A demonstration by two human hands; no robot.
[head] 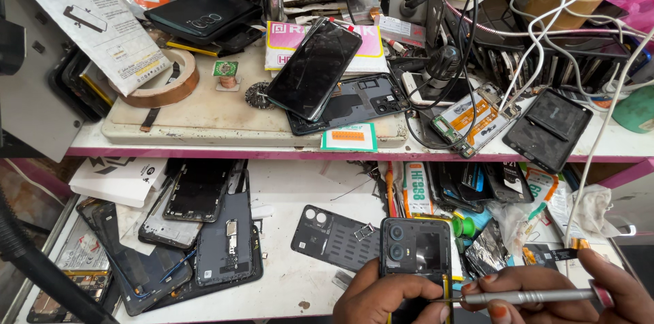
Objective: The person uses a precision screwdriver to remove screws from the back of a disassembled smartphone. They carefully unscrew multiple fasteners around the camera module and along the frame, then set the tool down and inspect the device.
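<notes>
Low over the bench's point(293, 283) front edge, the left hand point(381, 300) is clamped round a black phone point(415, 249), camera side up, steadying it, while the right hand point(565, 290) pinches a slim screwdriver point(524, 296) flat, tip at the phone's edge.

Both hands are bare, no sleeves, rings or gloves in view; the right hand point(586, 293) has orange-painted fingernails on its fingers point(499, 310)
</notes>
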